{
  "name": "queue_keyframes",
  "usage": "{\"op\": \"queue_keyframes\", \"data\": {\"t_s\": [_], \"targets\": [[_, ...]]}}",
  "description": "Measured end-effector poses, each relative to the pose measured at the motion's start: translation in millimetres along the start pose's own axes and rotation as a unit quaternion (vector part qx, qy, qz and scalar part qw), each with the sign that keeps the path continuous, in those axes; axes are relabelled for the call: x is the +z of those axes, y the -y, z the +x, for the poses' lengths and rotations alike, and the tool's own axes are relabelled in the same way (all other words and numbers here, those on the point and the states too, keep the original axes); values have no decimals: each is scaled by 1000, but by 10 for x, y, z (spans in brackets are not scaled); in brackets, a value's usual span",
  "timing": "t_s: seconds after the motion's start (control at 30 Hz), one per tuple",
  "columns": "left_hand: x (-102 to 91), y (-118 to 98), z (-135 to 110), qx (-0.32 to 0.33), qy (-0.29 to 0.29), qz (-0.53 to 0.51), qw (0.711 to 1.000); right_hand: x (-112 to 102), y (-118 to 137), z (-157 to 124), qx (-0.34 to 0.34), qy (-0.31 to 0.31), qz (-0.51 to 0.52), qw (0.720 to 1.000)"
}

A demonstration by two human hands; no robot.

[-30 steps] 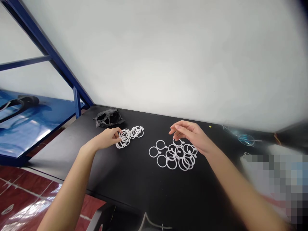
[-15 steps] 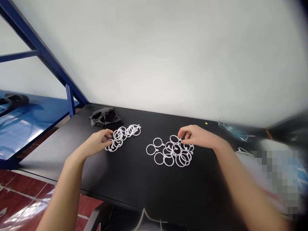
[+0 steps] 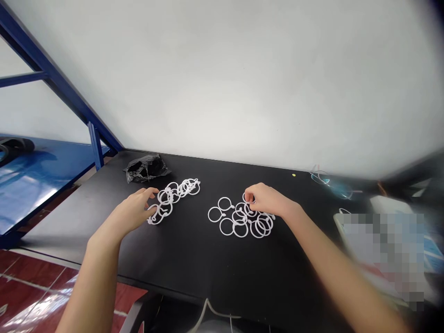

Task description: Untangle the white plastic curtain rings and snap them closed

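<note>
Two groups of white plastic rings lie on a black table (image 3: 194,259). My left hand (image 3: 133,212) pinches the near end of a linked chain of rings (image 3: 175,194) that stretches away to the right. My right hand (image 3: 265,200) is curled over the far side of a loose pile of rings (image 3: 239,219), with its fingertips pinched on one ring at the pile's top edge.
A crumpled black plastic bag (image 3: 145,167) lies at the table's far left corner. A blue metal rack (image 3: 41,152) stands to the left. Clear glasses (image 3: 329,180) and blurred papers (image 3: 381,245) sit at the right. A white wall backs the table.
My right hand has come down from above the loose pile and pinched a ring. My left hand has drawn the chain's end a little toward me.
</note>
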State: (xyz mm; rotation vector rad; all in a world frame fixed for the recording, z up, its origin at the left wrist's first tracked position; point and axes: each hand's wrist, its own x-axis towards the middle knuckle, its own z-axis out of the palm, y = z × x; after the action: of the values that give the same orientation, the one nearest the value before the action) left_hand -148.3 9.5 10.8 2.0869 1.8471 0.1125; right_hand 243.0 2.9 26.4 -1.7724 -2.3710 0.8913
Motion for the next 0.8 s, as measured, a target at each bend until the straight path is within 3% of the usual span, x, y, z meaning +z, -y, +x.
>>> {"op": "queue_keyframes", "data": {"t_s": [0.13, 0.27, 0.37, 0.47, 0.53, 0.63, 0.73, 0.8], "targets": [[-3, 15, -27, -10, 16, 11, 1000, -22, 18, 1, -8, -43, 24, 999], [-156, -86, -162, -37, 24, 40, 998, -165, 42, -56, -21, -68, 109, 992], [-335, -328, -266, -55, -52, 30, 997, -247, 48, -93, -50, -25, 192, 980], [-372, -697, -255, -5, -164, -35, 986, -221, 41, -77, -59, 26, 213, 975], [-250, -964, -164, 98, -104, -82, 986, -140, 35, -33, -53, 30, 192, 980], [88, -1301, 45, 239, -4, -37, 970, 21, 25, 52, -46, -10, 124, 991], [403, -1512, 247, 271, 6, 32, 962, 142, 12, 115, -64, -58, 35, 996], [516, -1587, 347, 275, 14, 65, 959, 170, -7, 132, -67, -90, 5, 994]]}}
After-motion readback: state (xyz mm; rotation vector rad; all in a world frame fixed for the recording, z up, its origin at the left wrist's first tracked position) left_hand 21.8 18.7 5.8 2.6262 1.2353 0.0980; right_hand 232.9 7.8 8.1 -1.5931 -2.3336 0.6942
